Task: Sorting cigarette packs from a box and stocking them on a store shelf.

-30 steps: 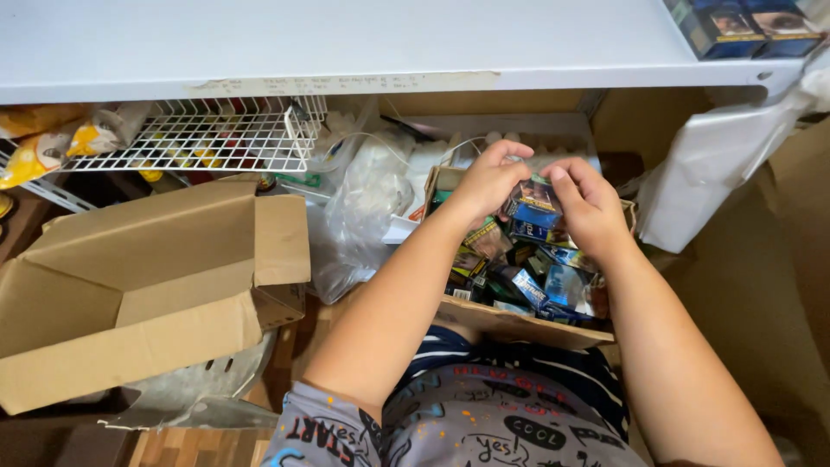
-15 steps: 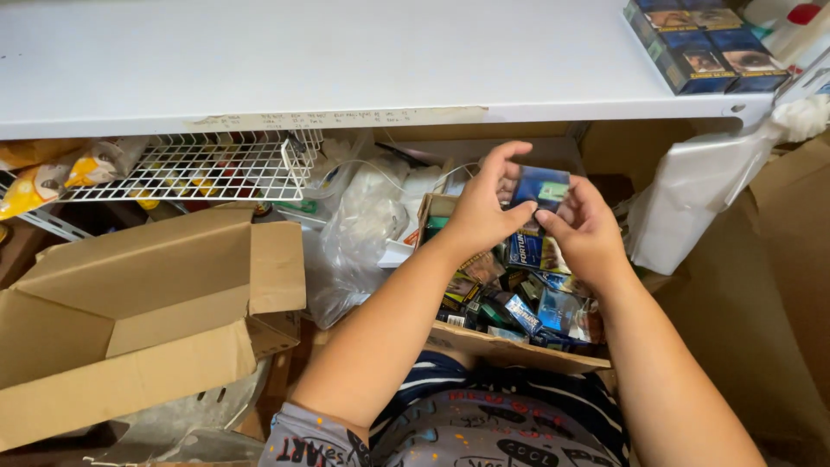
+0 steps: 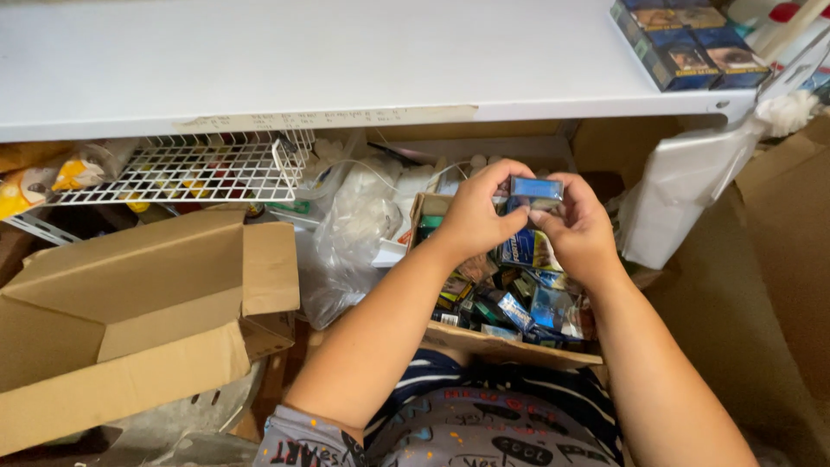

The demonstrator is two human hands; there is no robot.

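My left hand (image 3: 474,214) and my right hand (image 3: 577,227) together hold a small blue pack (image 3: 536,188), pinched by its ends with the fingertips, raised above a cardboard box (image 3: 510,348) on my lap. That box is full of several small packs (image 3: 519,298) in blue, green and dark colours. Both forearms reach forward from the bottom of the view. The pack sits just under the front edge of a white shelf (image 3: 346,60).
A stack of dark blue packs (image 3: 687,39) lies on the shelf's right end. A white wire basket (image 3: 186,169) hangs under the shelf at left. An open brown carton (image 3: 130,320) is at left, clear plastic bags (image 3: 354,233) in the middle, a white bag (image 3: 683,186) at right.
Both hands lifted out of the box of packs, bringing one blue pack up between the fingertips. The view tilted upward, showing more of the shelf top.
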